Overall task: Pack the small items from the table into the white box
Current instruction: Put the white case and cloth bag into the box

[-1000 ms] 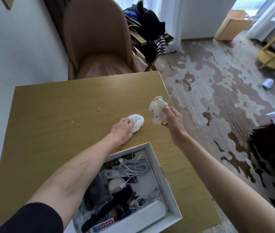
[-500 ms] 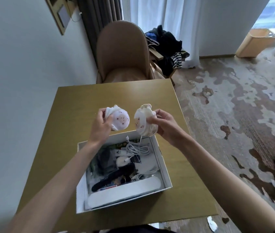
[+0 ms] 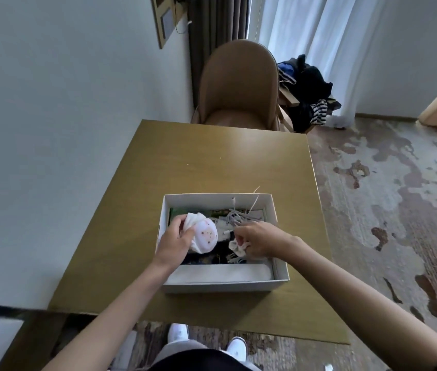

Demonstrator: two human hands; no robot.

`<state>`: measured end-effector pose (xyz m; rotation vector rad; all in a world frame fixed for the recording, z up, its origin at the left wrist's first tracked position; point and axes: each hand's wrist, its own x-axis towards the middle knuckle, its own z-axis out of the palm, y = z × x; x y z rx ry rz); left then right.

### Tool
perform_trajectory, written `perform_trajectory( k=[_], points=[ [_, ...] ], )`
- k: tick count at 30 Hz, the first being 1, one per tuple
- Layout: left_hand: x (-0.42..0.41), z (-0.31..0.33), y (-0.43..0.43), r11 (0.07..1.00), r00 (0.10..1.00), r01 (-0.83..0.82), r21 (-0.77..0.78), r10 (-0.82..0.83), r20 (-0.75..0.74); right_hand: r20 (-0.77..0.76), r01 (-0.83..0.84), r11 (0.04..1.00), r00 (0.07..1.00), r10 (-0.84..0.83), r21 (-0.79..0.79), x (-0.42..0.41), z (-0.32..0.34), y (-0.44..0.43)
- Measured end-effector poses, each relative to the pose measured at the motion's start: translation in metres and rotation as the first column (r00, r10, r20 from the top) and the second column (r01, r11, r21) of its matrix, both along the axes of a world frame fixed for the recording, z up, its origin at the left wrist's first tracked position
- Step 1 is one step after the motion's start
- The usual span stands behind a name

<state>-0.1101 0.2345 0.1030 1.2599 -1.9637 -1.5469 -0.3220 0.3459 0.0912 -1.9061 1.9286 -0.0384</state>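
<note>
The white box sits on the wooden table, near its front edge. Inside it lie white cables, dark items and a long white object along the near wall. My left hand grips a rolled white sock with small pink spots over the box's left half. My right hand is low inside the box, fingers closed on a second white sock that is mostly hidden under the hand.
A tan chair stands at the table's far edge. Dark clothes are piled on a stand to its right. A wall runs along the table's left side. Patterned carpet covers the floor on the right.
Both hands picked the socks up off the table, brought them over the box, then lowered them into it. The view shifted to centre on the box.
</note>
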Motion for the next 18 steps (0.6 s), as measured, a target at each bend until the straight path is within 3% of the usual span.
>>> perform_trajectory(
  k=[5, 10, 12, 15, 17, 18],
  points=[
    [0.003, 0.002, -0.003, 0.998, 0.998, 0.050, 0.032, -0.049, -0.030, -0.205, -0.060, 0.998, 0.977, 0.062, 0.013, 0.012, -0.020, -0.007],
    [0.006, 0.000, -0.012, 0.995, 0.996, 0.085, 0.047, -0.083, -0.044, -0.247, -0.065, 0.996, 0.966, 0.079, 0.065, 0.018, -0.029, 0.002],
    [0.004, 0.000, -0.015, 0.991, 0.992, 0.118, 0.065, -0.115, -0.043, -0.142, 0.015, 0.990, 0.990, 0.005, 0.138, 0.017, -0.025, 0.001],
    [-0.004, 0.001, -0.019, 0.981, 0.983, 0.183, 0.066, -0.181, -0.028, 0.130, 0.251, 0.949, 0.952, -0.278, 0.188, 0.010, -0.003, -0.001],
    [-0.014, 0.002, -0.017, 0.968, 0.970, 0.242, 0.061, -0.241, -0.027, 0.338, 0.426, 0.896, 0.831, -0.442, 0.124, 0.006, 0.014, 0.003],
    [-0.020, 0.003, -0.014, 0.959, 0.960, 0.279, 0.058, -0.276, -0.043, 0.491, 0.501, 0.854, 0.714, -0.499, 0.141, 0.006, 0.022, 0.007]
  ],
)
